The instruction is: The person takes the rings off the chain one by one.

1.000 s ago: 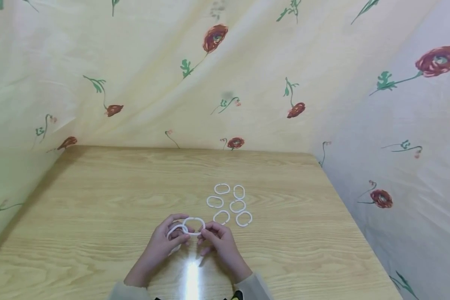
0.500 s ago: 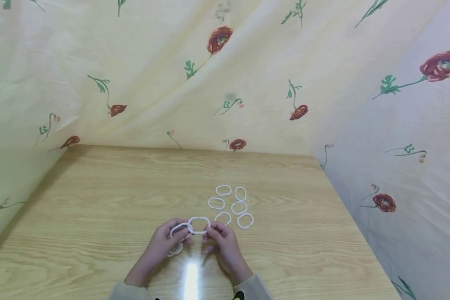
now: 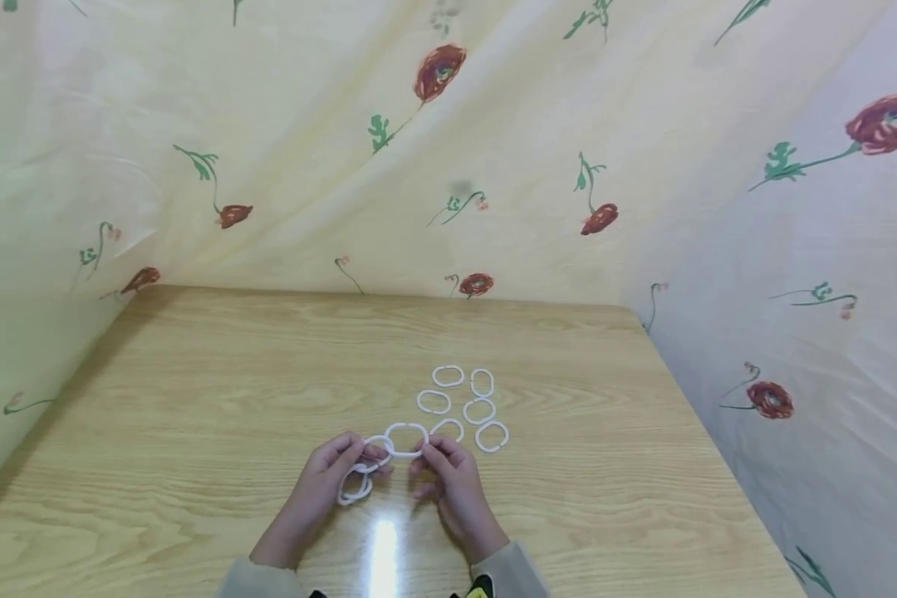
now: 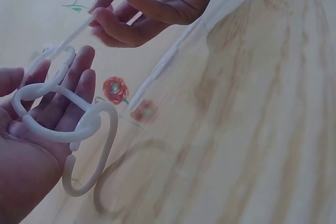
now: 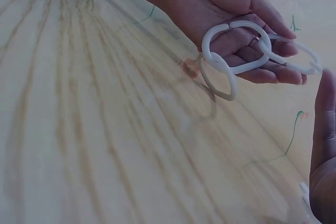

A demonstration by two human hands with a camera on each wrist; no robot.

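Observation:
A chain of several white oval plastic links (image 4: 47, 131) runs between the two hands, held above the table. In the head view, the left hand (image 3: 321, 473) grips the chain with thumb and fingers. The left wrist view shows links lying across its palm and fingers, with one link (image 4: 107, 148) hanging below. The right hand (image 3: 454, 477) pinches the right end of the last link (image 3: 407, 454) between thumb and forefinger. Each link has a small gap in its ring. Seen from the right wrist, the chain (image 5: 249, 67) drapes over the left hand's fingers.
Several loose white links lie in a loose group just beyond the right hand, among them a far link (image 3: 448, 386) and a near link (image 3: 492, 450). The wooden table (image 3: 254, 374) is bounded by a flowered cloth (image 3: 299, 166) at the back and sides.
The hands have shifted slightly right with the chain, and the right hand has drawn the end link away from the left. Lower links now hang in view beneath the left hand.

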